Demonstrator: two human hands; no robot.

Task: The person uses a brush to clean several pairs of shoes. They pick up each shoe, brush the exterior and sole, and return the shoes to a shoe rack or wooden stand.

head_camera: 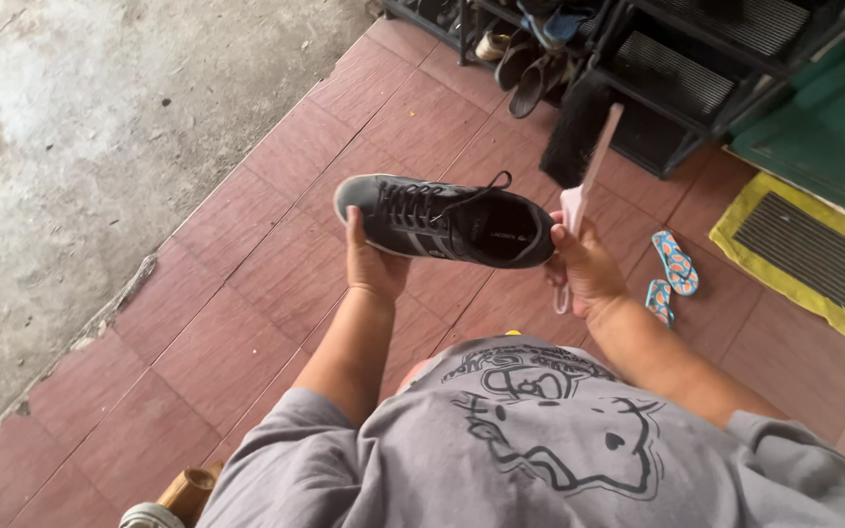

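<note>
A black lace-up sneaker (442,221) with a white sole edge lies sideways in the air in front of me, toe to the left. My left hand (372,262) grips it from below near the toe. My right hand (584,269) is closed around the pink handle of a brush (579,147) whose black bristles point up and away, right beside the sneaker's heel.
Red floor tiles (276,293) lie below, with bare concrete (80,127) to the left. A black shoe rack (667,68) holding several shoes stands at the top. Small blue patterned sandals (675,262) lie on the tiles, beside a yellow-edged doormat (804,249). A green door (833,127) is at far right.
</note>
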